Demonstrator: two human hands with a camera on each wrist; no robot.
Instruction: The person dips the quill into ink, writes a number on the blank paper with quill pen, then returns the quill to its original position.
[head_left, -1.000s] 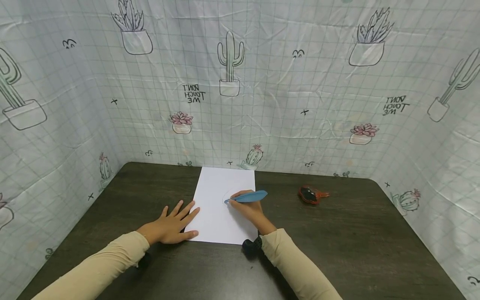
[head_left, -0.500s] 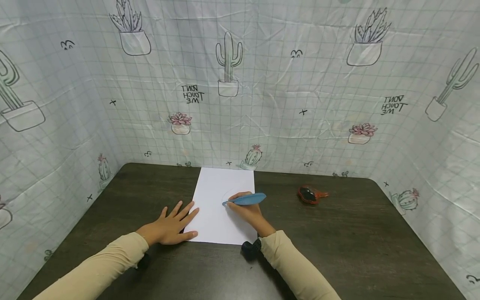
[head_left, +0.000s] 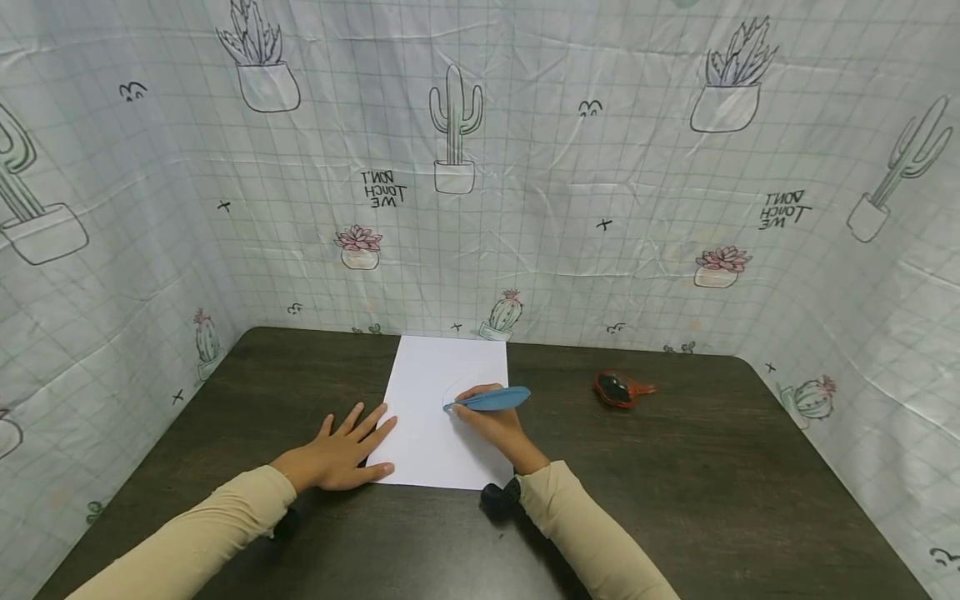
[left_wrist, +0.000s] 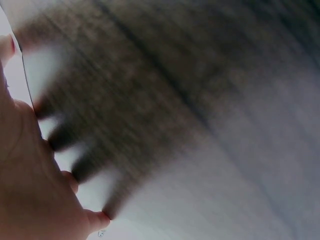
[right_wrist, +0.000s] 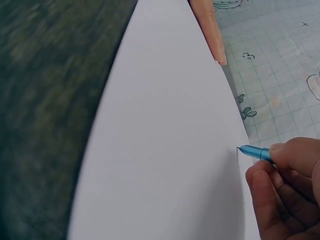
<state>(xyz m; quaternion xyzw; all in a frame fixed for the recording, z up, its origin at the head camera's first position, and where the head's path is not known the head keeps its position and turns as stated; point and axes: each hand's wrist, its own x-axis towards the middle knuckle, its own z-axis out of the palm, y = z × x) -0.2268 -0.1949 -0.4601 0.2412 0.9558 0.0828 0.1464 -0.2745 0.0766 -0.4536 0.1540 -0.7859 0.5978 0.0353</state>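
Note:
A sheet of white paper lies on the dark table, with a faint curved line near its middle. My right hand pinches a blue feather-shaped pen between thumb and fingers. In the right wrist view the pen's tip meets the paper at the end of a thin dark line. My left hand rests flat with fingers spread, its fingertips over the paper's left edge. The left wrist view shows that hand from the side, above the table.
To the right of the paper lies a small red-orange and black object with a short stem. The dark wooden table is backed and flanked by a white grid cloth printed with cacti.
The pen and my right hand have shifted slightly down and left on the paper, and the curved line is a little longer. My left hand stays put.

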